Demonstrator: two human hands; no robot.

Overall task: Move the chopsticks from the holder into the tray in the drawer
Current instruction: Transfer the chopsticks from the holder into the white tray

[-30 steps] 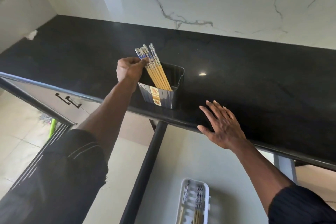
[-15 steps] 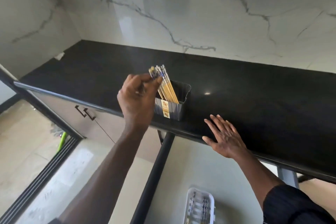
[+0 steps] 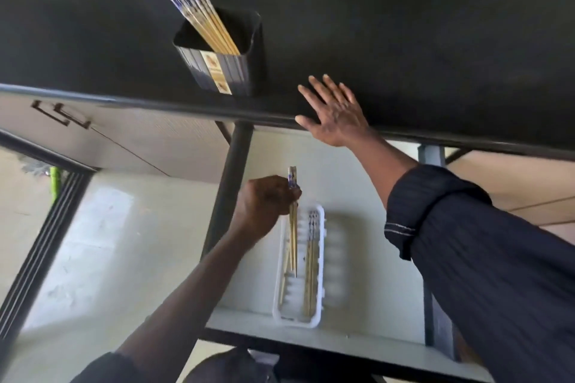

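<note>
A dark ribbed holder [image 3: 224, 71] stands near the counter's front edge with several yellow chopsticks [image 3: 199, 12] leaning out of it to the upper left. My left hand [image 3: 264, 202] is down over the open drawer, shut on a pair of chopsticks [image 3: 292, 236] that point down into the white tray [image 3: 320, 298]. More chopsticks [image 3: 311, 261] lie along the tray. My right hand [image 3: 336, 112] rests flat and open on the counter edge, right of the holder.
The black counter [image 3: 404, 25] spans the top. The open drawer [image 3: 357, 258] has a pale floor and a dark front rail at the bottom. Cabinet doors with black handles [image 3: 62, 113] sit to the left. A dark upright post [image 3: 230, 183] runs beside my left hand.
My left hand pulled chopsticks out of the holder and carried them down to the tray. The camera tilted downward. My right hand stayed on the counter edge.
</note>
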